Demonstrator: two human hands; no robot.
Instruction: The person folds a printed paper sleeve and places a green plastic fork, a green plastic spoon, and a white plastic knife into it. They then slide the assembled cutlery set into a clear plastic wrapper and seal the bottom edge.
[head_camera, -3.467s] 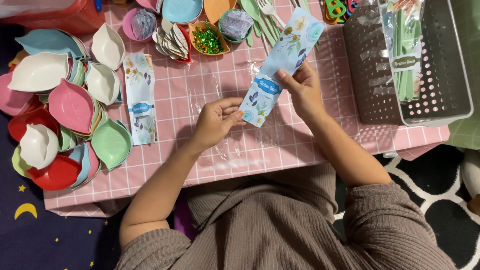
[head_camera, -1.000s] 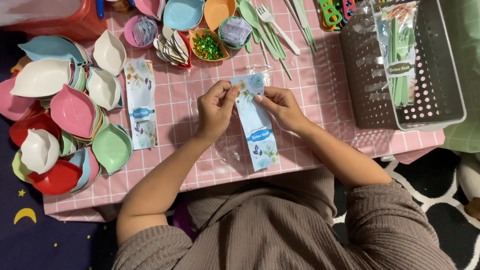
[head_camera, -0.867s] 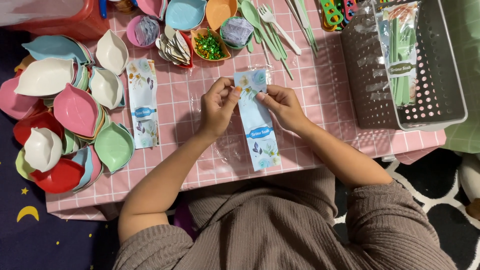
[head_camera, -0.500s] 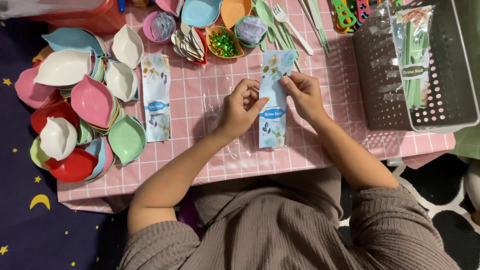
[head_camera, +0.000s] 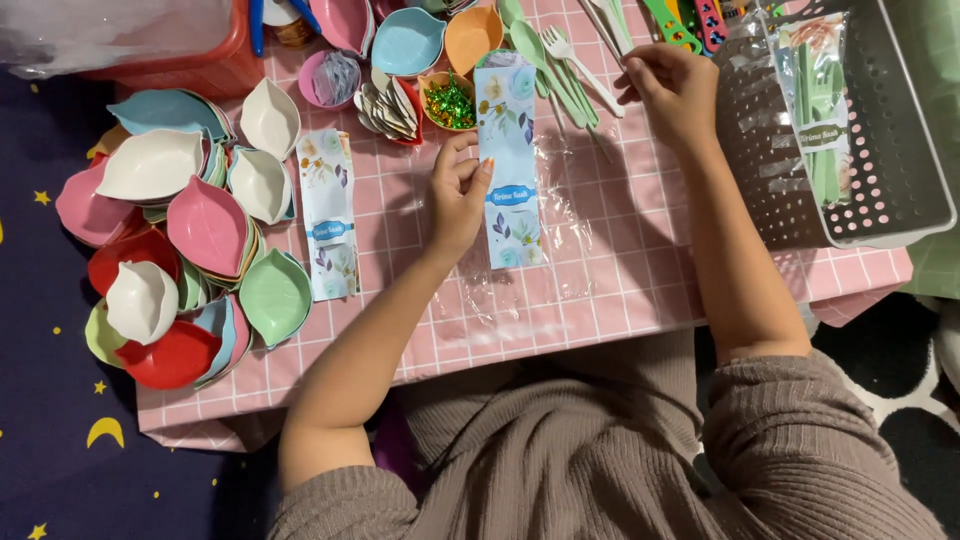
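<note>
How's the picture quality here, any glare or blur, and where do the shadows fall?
Head view: even, soft light and mostly sharp; the left hand casts a faint shadow on the pink checked tablecloth; the clear plastic sleeves show pale glare; the right hand looks slightly soft; straight lines bend little.

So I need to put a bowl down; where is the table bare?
Bare pink cloth lies along the near edge, between the left hand with its floral sleeve and the grey basket, under the right hand. The far edge and the leaf bowls on the left are crowded.
</note>
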